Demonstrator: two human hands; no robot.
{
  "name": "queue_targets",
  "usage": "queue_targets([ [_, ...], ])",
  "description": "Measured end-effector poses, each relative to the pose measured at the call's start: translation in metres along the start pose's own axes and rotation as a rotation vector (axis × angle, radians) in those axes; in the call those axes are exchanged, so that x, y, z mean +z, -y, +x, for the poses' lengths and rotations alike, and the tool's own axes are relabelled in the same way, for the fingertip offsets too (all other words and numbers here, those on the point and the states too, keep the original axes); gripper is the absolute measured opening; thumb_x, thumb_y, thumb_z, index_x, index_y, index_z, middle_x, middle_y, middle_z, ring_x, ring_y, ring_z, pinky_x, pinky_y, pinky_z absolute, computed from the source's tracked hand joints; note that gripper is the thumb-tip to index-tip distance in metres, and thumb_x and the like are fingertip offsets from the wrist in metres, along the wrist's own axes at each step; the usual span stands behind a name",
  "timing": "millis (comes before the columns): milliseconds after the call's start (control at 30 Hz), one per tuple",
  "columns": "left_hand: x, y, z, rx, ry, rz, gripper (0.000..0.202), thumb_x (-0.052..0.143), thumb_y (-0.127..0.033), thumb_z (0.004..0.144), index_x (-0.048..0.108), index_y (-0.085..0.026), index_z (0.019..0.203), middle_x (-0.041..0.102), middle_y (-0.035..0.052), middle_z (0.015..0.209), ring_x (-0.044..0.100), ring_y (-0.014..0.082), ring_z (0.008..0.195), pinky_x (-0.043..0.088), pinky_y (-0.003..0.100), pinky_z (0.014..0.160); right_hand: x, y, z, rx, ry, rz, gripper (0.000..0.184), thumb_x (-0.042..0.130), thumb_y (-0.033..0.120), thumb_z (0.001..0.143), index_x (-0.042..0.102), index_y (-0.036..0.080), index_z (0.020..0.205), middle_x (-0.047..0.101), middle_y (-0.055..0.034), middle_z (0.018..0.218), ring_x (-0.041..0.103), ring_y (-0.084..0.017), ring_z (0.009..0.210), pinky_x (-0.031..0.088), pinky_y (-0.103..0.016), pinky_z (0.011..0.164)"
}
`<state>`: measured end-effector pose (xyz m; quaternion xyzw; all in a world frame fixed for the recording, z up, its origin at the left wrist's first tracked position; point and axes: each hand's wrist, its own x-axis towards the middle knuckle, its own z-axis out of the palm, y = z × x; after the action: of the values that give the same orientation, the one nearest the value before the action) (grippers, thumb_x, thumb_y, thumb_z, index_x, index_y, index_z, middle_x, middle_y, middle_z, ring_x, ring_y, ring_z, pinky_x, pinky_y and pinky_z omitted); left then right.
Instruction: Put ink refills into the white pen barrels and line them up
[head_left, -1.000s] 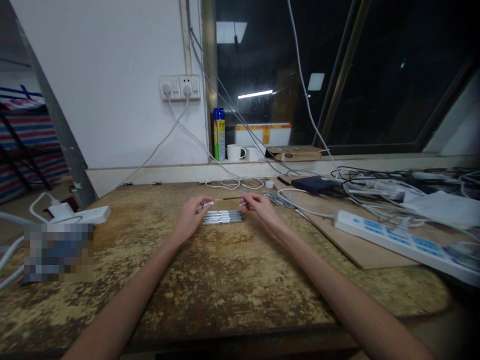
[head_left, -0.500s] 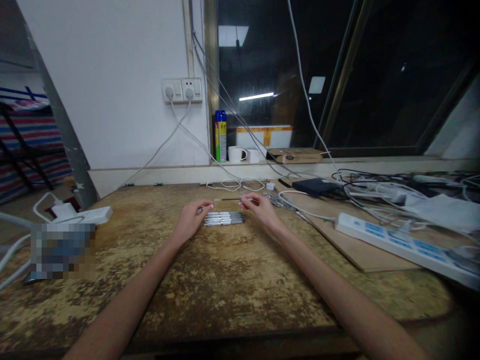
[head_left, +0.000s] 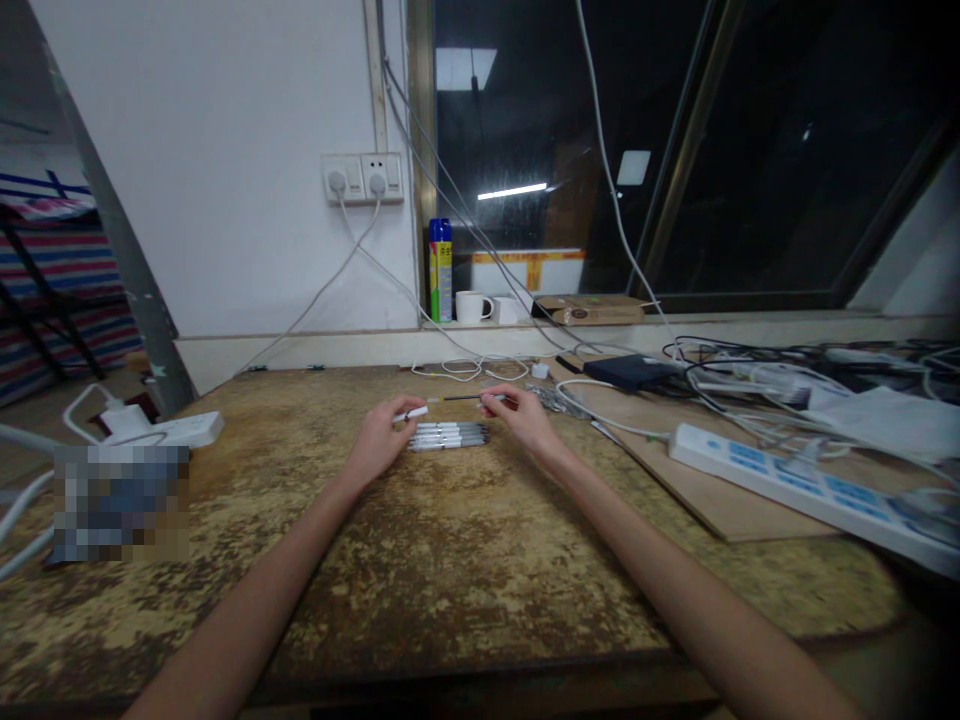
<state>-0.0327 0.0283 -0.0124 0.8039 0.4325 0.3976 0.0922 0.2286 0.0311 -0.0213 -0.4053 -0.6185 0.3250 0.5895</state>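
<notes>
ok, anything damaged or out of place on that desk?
Two things: the tabletop looks badly worn, its surface patchy and blotched, and the cables at the back right sprawl in a tangle. The row of pens lies neatly side by side. I see no spill.

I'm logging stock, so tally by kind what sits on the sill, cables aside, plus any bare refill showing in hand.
Spray can: 1
Mug: 1
Boxes: 2, a white box and a cardboard box
Refill: 1, in the right hand
Total: 5
</notes>
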Motion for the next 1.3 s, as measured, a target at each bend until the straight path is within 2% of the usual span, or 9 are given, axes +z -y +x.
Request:
queue_targets([
  [300, -0.001, 0.0, 0.0, 0.02, -0.01, 0.01, 0.026, 0.056, -0.02, 0.09, 0.07, -0.023, 0.111, 0.075, 0.0049, 0.114, 0.068, 0.0234, 0.106, 0.05, 0.037, 0.099, 0.0, 0.005, -0.002, 0.034, -0.007, 0.012, 0.04, 0.074, 0.053, 0.077, 0.074, 0.016, 0.093, 0.076, -0.0082, 0.079, 0.07, -0.02, 0.075, 0.056, -0.033, 0.075],
  [533, 0.0, 0.001, 0.001, 0.03, -0.022, 0.011, 0.025, 0.056, -0.021, 0.089, 0.071, -0.022, 0.109, 0.074, 0.0052, 0.114, 0.068, 0.0235, 0.107, 0.05, 0.038, 0.1, 0.0, 0.0, 0.0, 0.048, -0.016, 0.034, 0.042, 0.071, 0.057, 0.078, 0.073, 0.015, 0.082, 0.075, -0.0083, 0.08, 0.068, -0.019, 0.072, 0.055, -0.031, 0.073],
  [833, -0.002, -0.004, 0.0, 0.031, -0.003, 0.013, 0.025, 0.055, -0.021, 0.089, 0.07, -0.022, 0.11, 0.074, 0.0051, 0.114, 0.067, 0.024, 0.109, 0.049, 0.038, 0.101, -0.001, 0.003, -0.002, 0.129, -0.002, 0.116, 0.048, 0.069, 0.062, 0.079, 0.073, 0.015, 0.081, 0.075, -0.0094, 0.087, 0.067, -0.016, 0.068, 0.056, -0.028, 0.068],
  [1300, -0.002, -0.004, 0.0, 0.037, 0.016, 0.024, 0.025, 0.055, -0.022, 0.09, 0.071, -0.022, 0.11, 0.074, 0.0053, 0.114, 0.067, 0.0239, 0.109, 0.049, 0.038, 0.101, -0.002, 0.01, -0.005, 0.164, -0.004, 0.119, 0.051, 0.069, 0.062, 0.08, 0.073, 0.012, 0.071, 0.071, -0.0099, 0.067, 0.062, -0.014, 0.055, 0.051, -0.025, 0.056],
])
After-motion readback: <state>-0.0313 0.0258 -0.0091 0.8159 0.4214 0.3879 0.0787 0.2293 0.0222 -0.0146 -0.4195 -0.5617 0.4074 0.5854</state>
